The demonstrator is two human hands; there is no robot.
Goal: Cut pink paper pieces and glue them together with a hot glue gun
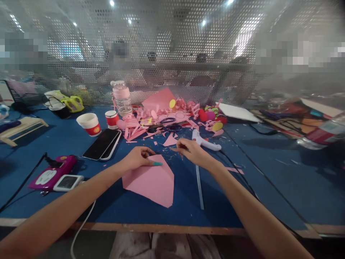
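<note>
A pink sheet of paper (151, 181) with cut corners is held by my left hand (141, 157), its thumb with a teal nail flat on top and its fingers curled at the far edge. To the right, my right hand (190, 153) is closed in a pinch; whatever lies between its fingertips is too small to name. Just beyond those fingertips lies a pink paper scrap (170, 139). A white glue gun (208, 144) rests behind the right hand, and a clear glue stick (199, 189) points from beneath that hand toward the table's front.
A heap of pink paper cuttings (134, 127) with scissors (172, 126) spreads behind. On the left are phones (101, 145), paper cups (90, 124), a bottle (122, 99) and a purple power strip (55, 174). A plastic bottle (323, 135) lies at right. Perforated metal (172, 64) closes the back.
</note>
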